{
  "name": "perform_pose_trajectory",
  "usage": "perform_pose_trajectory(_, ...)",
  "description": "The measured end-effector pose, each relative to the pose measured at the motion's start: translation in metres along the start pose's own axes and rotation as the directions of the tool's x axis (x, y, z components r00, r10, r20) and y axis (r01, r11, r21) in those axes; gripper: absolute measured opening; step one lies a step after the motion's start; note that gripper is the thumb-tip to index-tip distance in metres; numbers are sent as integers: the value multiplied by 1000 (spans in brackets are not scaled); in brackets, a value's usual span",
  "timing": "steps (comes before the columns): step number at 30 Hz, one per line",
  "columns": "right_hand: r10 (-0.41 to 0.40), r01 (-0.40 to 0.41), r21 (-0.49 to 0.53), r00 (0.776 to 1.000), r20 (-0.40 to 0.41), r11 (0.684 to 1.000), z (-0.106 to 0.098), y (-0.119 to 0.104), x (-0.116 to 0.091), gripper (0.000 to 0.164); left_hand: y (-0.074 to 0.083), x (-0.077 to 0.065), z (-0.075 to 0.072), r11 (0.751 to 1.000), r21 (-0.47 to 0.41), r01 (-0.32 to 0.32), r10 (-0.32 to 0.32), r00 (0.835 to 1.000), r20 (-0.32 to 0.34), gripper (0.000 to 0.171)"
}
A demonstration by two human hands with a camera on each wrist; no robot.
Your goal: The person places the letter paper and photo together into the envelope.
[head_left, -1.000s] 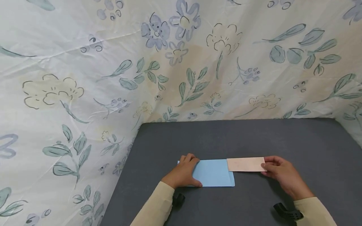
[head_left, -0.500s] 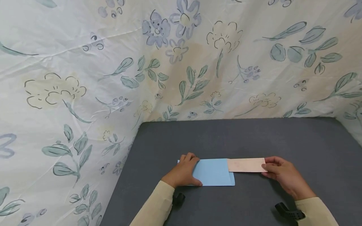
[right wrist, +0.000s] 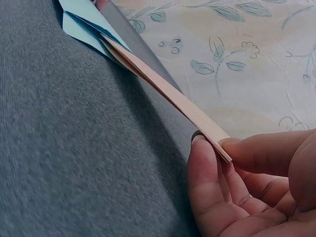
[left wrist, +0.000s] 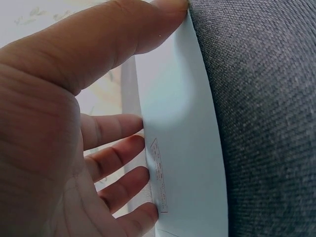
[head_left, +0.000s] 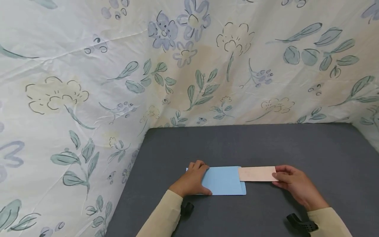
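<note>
A light blue envelope [head_left: 222,181] lies on the dark table, its mouth at the right end gaping slightly in the right wrist view. My left hand [head_left: 193,180] grips its left part, thumb [left wrist: 108,42] at the near edge and fingertips along the far edge. Small red print shows near those fingertips in the left wrist view. At the other side, my right hand [head_left: 296,184] pinches the outer end of a folded peach paper [head_left: 257,173] between thumb and fingers. The paper's far tip reaches into the envelope's mouth [right wrist: 106,42], near the far corner; how deep is hidden.
The dark grey tabletop [head_left: 251,144] extends beyond and to the right of the envelope. Floral cloth [head_left: 207,82] hangs behind the table and along its left side. A black wrist strap [head_left: 302,223] is on the right wrist.
The peach paper and right hand have shifted very slightly left and toward me, so its far edge now lines up with the envelope's far edge. The left hand stays still.
</note>
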State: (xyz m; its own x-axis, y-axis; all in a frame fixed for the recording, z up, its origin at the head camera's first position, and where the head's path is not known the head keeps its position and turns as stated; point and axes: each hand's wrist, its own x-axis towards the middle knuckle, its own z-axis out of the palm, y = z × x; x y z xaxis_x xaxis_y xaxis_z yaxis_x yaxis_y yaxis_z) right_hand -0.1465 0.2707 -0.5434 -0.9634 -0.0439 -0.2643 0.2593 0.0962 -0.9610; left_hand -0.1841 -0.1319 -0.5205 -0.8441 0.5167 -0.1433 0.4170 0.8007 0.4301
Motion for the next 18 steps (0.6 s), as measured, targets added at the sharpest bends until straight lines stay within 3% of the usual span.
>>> perform_pose_trajectory(7, 3, -3, -15, 1000, 23, 1000, 6, -2, 10, 53, 0, 3, 1, 1000, -11, -7, 6, 1000, -6, 96)
perform_pose_trajectory(18, 25, -26, -66, 1000, -8, 997, 8, -8, 16, 48, 3, 7, 2, 1000, -16, 7, -7, 1000, -8, 97)
